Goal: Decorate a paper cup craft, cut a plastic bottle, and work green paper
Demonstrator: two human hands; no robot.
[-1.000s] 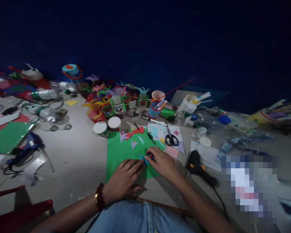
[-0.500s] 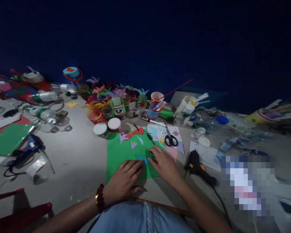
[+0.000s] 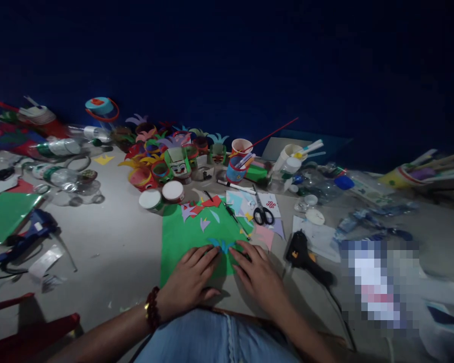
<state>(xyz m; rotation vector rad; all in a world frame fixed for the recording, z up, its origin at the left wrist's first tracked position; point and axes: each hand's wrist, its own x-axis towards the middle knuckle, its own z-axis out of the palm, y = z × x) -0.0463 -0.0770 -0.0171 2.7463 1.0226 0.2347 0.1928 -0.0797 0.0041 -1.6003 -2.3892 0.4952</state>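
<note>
A small blue paper cutout (image 3: 223, 246) with pointed tips lies flat on a green sheet of paper (image 3: 177, 234). My left hand (image 3: 192, 277) rests on the sheet with outstretched fingers, its fingertips at the cutout's left end. On the other side, my right hand (image 3: 260, 275) is spread, fingertips touching the cutout's right end. Neither hand grips it. Beyond my hands are a black pen (image 3: 231, 214), red paper scraps (image 3: 211, 201), a small purple cutout (image 3: 204, 224) and black-handled scissors (image 3: 264, 216).
A black hot glue gun (image 3: 304, 254) lies to the right, its cord running towards me. At the back stand decorated paper cups (image 3: 177, 164) and two white-lidded tubs (image 3: 150, 199). Plastic bottles (image 3: 56, 174) and a blue glue gun (image 3: 38, 227) lie left.
My right hand has drawn back towards me, its fingers straightening from a bent pose to a spread one. My left fingers remain at the blue cutout. The view has shifted slightly.
</note>
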